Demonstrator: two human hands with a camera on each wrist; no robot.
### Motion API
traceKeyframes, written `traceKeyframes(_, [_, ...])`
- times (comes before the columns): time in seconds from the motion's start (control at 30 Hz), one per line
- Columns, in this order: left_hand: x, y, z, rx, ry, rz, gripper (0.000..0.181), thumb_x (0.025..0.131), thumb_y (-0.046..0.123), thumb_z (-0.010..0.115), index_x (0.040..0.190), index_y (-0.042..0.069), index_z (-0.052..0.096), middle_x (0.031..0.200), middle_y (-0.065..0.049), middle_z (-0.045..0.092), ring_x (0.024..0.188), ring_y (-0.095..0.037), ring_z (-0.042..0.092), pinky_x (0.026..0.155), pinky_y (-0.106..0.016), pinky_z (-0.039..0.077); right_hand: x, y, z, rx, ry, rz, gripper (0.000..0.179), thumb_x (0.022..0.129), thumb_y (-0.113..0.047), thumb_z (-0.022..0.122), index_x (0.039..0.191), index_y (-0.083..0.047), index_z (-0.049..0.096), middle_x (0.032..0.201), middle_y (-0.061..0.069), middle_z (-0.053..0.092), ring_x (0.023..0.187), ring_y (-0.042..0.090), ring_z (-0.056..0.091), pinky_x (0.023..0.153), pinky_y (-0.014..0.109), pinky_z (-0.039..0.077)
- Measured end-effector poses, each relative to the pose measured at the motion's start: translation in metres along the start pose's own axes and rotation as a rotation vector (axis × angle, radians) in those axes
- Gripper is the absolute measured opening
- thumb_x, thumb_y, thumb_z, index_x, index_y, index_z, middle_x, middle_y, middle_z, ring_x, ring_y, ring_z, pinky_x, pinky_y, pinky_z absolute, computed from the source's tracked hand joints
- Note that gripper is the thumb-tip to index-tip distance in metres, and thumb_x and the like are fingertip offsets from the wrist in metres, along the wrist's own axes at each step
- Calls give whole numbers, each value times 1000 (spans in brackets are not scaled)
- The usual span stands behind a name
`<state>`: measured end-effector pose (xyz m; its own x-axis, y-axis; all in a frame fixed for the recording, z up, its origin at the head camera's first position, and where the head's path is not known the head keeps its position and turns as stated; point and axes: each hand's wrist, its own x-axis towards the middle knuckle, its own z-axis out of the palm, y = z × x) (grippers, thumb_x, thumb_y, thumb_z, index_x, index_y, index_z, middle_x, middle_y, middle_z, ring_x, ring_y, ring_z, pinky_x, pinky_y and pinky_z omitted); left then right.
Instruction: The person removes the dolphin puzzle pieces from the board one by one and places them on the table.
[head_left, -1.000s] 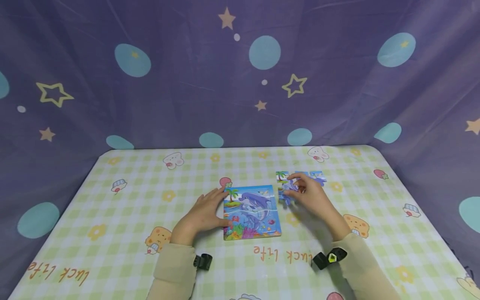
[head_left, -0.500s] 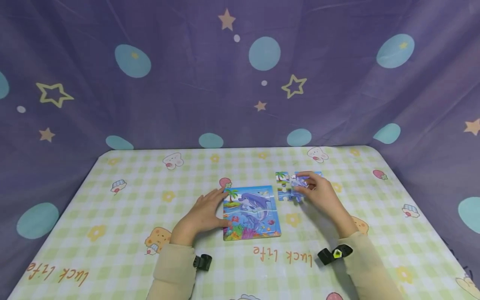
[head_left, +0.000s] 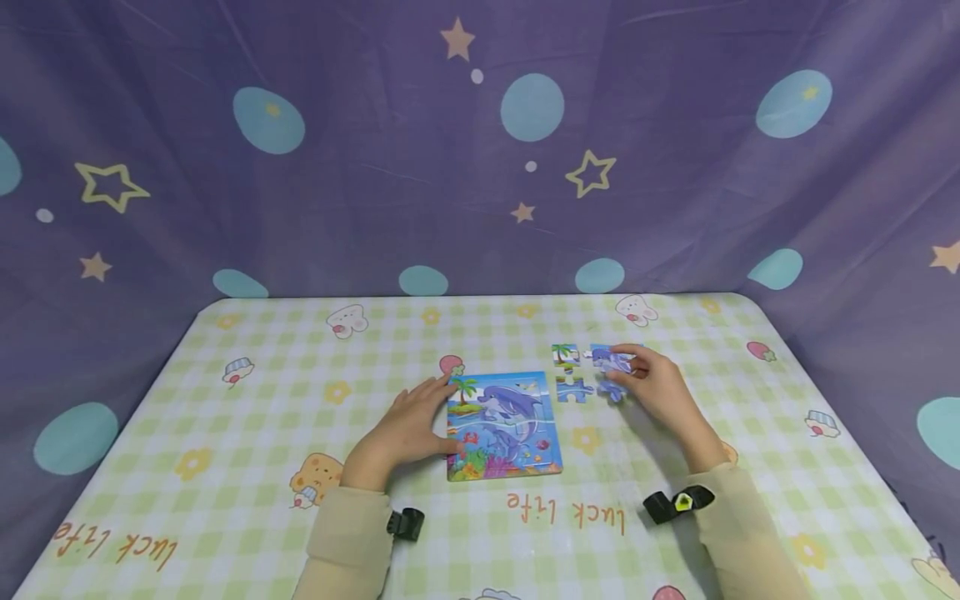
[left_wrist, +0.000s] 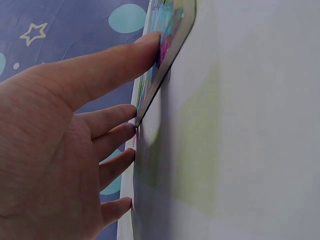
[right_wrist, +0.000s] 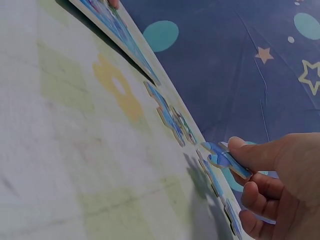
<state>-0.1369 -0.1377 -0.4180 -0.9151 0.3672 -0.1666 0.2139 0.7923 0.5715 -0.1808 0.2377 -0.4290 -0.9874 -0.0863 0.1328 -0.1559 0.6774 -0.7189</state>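
On the checked tablecloth point(head_left: 262, 417), around the middle of the table, the head camera sees a flat square dolphin board point(head_left: 504, 425). The left hand point(head_left: 405, 429) is at its left side, fingers spread wide, thumb over the near part of the left edge and the foremost fingertips at the far left corner. To the right of the board, the right hand point(head_left: 660, 392) holds a blue puzzle piece point(head_left: 613, 390) in a narrow pinch. Just left of that lies a sea piece point(head_left: 573, 389), with a palm piece point(head_left: 566, 355) on its far side. A dolphin piece point(head_left: 609, 358) lies beyond the held one, partly hidden by the fingers. Beige sleeves point(head_left: 352, 533) cover both forearms, and a purple curtain point(head_left: 360, 150) printed with stars hangs at the far side.

From the left wrist, the thumb point(left_wrist: 135, 57) rests on the board's edge, well apart from the other fingers, which are slightly bent.

From the right wrist, the blue puzzle piece sits between thumb and finger, raised off the cloth, other pieces lying flat beneath and to the left. The board lies farther left, a fingertip point(right_wrist: 114, 3) on it.
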Motion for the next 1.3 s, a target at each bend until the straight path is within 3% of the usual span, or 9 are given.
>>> traceKeyframes(0.1, [0,0,0,0,1,4,91,76,34,85,150,5,41,162,-11,26,149,-34,19,119,-59,8,0,4,-1,-5,4,16,42,88,-17,76,126,-2,63,93,18,69,87,26,64,80,42,52])
traceKeyframes(0.33, [0,-1,1,-4,-2,4,92,76,35,85,150,5,41,162,-11,26,149,-34,19,119,-59,8,1,8,-1,3,-42,84,39,88,-17,77,119,1,60,81,10,65,72,19,53,68,34,45])
traceKeyframes(0.5, [0,-1,1,-4,-6,-4,91,76,34,84,151,5,40,162,-10,25,149,-34,19,120,-58,8,2,9,1,-40,-69,96,38,89,-19,76,118,1,61,78,6,60,71,19,50,69,35,44])
traceKeyframes(0.83, [0,1,0,0,-10,-7,91,76,34,84,151,5,40,162,-11,25,149,-34,19,120,-58,8,3,11,5,-103,-70,105,38,89,-22,75,117,2,65,90,13,66,83,27,61,77,47,50])
traceKeyframes(1.3, [1,0,-1,12,-9,-1,92,76,37,85,151,5,40,162,-10,25,149,-34,19,119,-59,8,3,8,8,-99,-44,126,36,88,-21,77,114,1,67,81,4,58,76,20,56,69,35,45])
